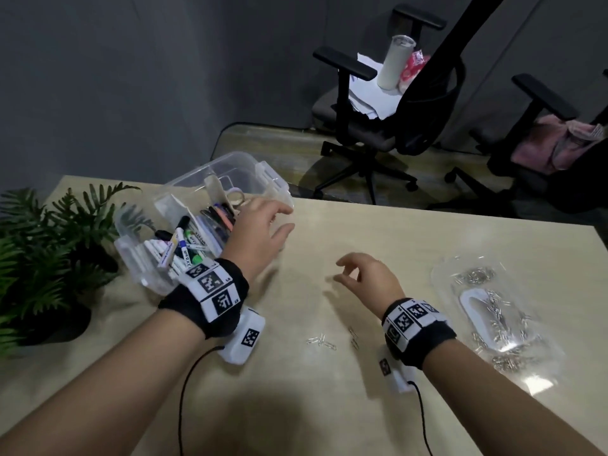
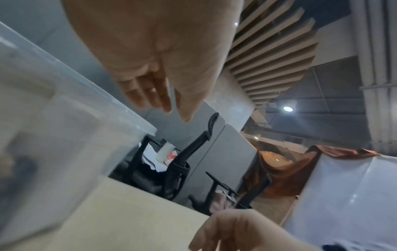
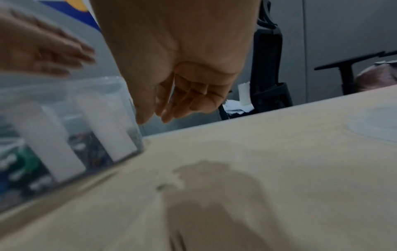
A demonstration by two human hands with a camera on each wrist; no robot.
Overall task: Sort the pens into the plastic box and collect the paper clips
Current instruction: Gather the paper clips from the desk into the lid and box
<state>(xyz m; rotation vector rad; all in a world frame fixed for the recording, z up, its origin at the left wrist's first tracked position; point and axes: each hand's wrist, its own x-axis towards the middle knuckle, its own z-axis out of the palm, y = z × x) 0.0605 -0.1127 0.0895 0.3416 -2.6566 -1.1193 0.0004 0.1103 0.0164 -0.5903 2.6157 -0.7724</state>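
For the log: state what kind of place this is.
Probably an office or meeting room: black swivel office chairs stand past a pale wooden table, one stacked with papers, and a potted plant sits on the table.

The clear glossy plastic box sits on the pale matt wood-look table; beside it, shiny metal paper clips and a transparent glossy plastic tray.

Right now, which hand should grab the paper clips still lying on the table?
Probably the right hand. It hovers empty just beyond the loose paper clips, with the clear tray of clips on its side. The left hand is over by the plastic box.
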